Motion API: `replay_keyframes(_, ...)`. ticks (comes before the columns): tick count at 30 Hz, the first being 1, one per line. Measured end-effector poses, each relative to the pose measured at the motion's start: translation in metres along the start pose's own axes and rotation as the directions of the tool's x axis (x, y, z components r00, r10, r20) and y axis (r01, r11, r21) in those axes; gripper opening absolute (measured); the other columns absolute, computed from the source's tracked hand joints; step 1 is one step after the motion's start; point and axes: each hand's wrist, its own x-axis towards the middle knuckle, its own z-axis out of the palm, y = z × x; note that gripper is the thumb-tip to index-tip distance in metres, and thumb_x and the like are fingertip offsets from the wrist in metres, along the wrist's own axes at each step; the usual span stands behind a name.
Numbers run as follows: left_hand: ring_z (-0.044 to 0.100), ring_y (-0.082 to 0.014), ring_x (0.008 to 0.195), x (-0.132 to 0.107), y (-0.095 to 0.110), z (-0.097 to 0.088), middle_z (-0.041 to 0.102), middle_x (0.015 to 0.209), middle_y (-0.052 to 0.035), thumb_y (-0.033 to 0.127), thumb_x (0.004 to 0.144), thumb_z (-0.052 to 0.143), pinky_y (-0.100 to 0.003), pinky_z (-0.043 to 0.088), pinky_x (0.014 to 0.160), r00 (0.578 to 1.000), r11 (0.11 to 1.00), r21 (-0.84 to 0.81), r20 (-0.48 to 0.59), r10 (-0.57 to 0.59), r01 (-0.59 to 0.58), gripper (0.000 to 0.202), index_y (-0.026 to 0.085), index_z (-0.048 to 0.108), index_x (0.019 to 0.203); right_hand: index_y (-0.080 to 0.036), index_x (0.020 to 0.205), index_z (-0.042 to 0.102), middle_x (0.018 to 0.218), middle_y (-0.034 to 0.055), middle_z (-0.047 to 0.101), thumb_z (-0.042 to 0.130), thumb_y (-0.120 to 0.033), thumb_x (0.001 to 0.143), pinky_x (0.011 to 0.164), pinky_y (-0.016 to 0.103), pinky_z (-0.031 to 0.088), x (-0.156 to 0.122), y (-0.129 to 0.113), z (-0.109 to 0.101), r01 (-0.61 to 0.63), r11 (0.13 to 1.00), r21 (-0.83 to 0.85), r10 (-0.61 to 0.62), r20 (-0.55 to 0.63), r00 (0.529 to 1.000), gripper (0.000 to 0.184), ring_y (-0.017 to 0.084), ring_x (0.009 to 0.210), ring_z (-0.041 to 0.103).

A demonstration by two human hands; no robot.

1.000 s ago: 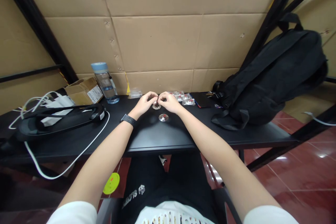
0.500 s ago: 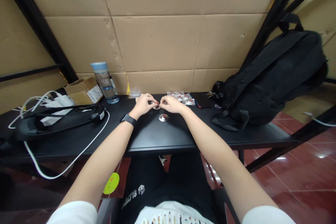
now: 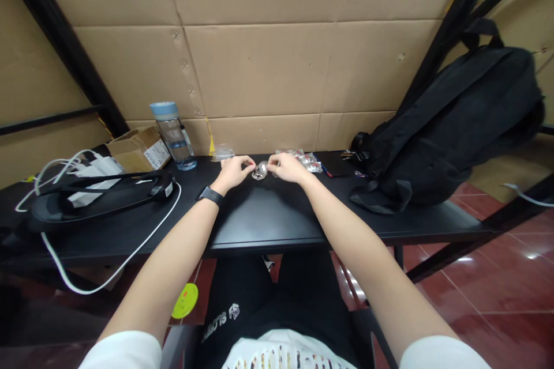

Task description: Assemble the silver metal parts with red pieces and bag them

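Over the black table, my right hand (image 3: 285,167) is closed in a pinch on the edge of a shiny round metal disc (image 3: 264,167), which is tilted up. Just under and left of the disc is a small round metal piece (image 3: 258,175) with a dark middle. My left hand (image 3: 236,173), with a dark watch on its wrist, has thumb and fingertips pressed together at the left side of these pieces. What its fingers pinch is too small to make out. Behind my right hand lie several small clear packets (image 3: 312,162) with shiny and red contents.
A water bottle (image 3: 173,135), a cardboard box (image 3: 141,147) and a clear plastic bag (image 3: 223,153) stand or lie at the back left. Nearer are a black strap-like device (image 3: 104,199) and a white cable (image 3: 151,236). To the right are a dark phone-like slab (image 3: 333,166) and a black backpack (image 3: 459,127).
The metal disc that lay on the table in front of my hands is now raised in my right hand, beside the small round piece. My left fingertips have drawn slightly left.
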Motion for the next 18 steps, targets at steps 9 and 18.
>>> replay_keyframes(9,0.073,-0.0251,0.088,0.005,-0.003,0.019,0.079,0.090,-0.0094,0.049,0.076,0.079,-0.037,0.053,0.088,0.991,0.850,-0.515,-0.017,-0.136,0.108,0.034,0.018,0.072,0.086,-0.020,0.078,0.068,0.083,0.0028,0.075,0.060,-0.035,0.088,0.073,0.028,0.051,0.004,-0.003,-0.003,-0.043,0.930,0.366,0.152,-0.273,0.950,0.020,0.017,0.073,0.068)
replay_keyframes(18,0.074,-0.0245,0.090,0.002,0.009,0.020,0.079,0.091,-0.0102,0.052,0.065,0.089,-0.035,0.055,0.088,0.976,0.698,-0.695,0.027,-0.215,0.173,0.045,0.016,0.073,0.087,-0.020,0.076,0.061,0.079,0.0022,0.075,0.061,-0.024,0.089,0.078,0.030,0.056,0.006,-0.009,0.019,-0.092,0.913,0.397,0.177,-0.184,0.967,0.014,0.018,0.076,0.073)
